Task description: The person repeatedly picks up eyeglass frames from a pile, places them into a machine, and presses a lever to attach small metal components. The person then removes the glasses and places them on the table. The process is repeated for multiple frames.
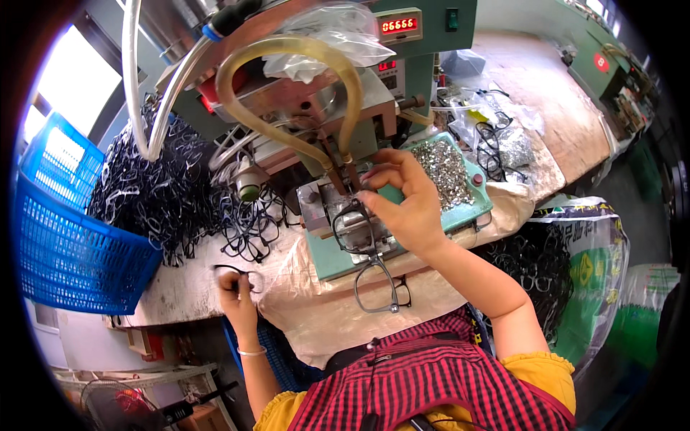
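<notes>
Black glasses [246, 272] pinched in left hand [236, 289], left of picture centre; right hand [415, 210] at centre beside second glasses [374, 256], cannot tell whether gripping. Probably light, springy, easily scratched; best held by the rim.

Eyeglass frame [374, 257], five o'clock, dark. Basket [75, 248], nine o'clock, plain blue; tray [480, 198], near two, pale green. Apron [381, 388], six o'clock, red-and-black check; sleeves [540, 377], yellow.

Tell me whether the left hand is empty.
No: the left hand holds a dark glasses frame, off to the left of the machine's green base.
</notes>
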`<state>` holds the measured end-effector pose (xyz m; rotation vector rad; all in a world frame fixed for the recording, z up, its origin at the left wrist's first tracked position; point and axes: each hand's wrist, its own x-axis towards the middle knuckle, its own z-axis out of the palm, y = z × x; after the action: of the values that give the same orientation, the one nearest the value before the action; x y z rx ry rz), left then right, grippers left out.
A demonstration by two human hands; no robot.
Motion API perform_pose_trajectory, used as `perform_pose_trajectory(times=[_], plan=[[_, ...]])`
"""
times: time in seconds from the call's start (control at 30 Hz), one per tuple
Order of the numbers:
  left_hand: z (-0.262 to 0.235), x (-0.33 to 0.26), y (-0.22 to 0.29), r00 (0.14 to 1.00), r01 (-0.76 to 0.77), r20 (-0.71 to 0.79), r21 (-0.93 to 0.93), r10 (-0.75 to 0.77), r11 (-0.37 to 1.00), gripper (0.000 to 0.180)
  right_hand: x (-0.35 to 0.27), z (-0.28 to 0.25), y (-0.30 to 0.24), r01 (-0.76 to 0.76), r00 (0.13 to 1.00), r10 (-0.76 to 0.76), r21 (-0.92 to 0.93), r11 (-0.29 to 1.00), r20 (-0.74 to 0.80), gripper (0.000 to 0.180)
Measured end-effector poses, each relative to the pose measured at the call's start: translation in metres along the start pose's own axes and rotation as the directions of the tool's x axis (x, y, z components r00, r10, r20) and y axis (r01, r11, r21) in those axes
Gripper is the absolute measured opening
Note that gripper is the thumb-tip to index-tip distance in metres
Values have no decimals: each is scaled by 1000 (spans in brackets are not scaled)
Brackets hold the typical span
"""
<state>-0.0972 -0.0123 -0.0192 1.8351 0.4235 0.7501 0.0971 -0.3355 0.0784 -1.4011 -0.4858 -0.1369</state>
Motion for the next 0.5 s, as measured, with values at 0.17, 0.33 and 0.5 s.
perform_pose_trajectory(times=[0.17, 0.33, 0.5], plan=[[87, 18, 148, 812, -552, -69, -414, 580, 723, 16, -4, 11, -10, -73, 997, 75, 111, 991, -10, 54], [118, 13, 169, 510, -822, 209, -166, 834, 544, 17, -24, 2, -42, -58, 993, 50, 75, 996, 105, 59], [140, 11, 180, 398, -873, 553, -15, 732, 487, 32, -4, -73, 33, 149, 986, -139, -862, 485, 92, 29]])
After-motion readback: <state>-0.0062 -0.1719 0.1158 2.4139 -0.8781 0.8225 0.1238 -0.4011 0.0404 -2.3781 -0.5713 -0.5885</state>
